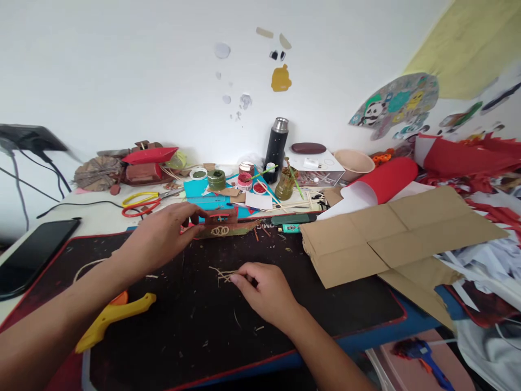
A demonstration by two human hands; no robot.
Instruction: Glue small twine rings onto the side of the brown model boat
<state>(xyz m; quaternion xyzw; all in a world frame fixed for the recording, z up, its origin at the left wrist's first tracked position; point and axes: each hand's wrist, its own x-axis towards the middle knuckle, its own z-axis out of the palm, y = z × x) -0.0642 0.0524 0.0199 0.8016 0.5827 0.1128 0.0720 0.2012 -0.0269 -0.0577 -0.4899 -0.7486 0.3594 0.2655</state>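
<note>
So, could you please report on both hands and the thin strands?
Right hand pinching tan strands. Left hand at painted model, grip unclear. Yellow tool on dark mat, apart from both hands.

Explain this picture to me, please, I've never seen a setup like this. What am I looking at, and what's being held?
There is no machine here, just one person's bare hands. The single picture comes from a camera worn on the person's head, looking forward and down over a desk.

The right hand pinches some thin twine strands above a dark desk mat. The left hand is at the left end of a small painted model; whether it grips it is hard to tell.

Around them are a smartphone, scissors, a green paint jar, a black thermos and brown cardboard.
</note>
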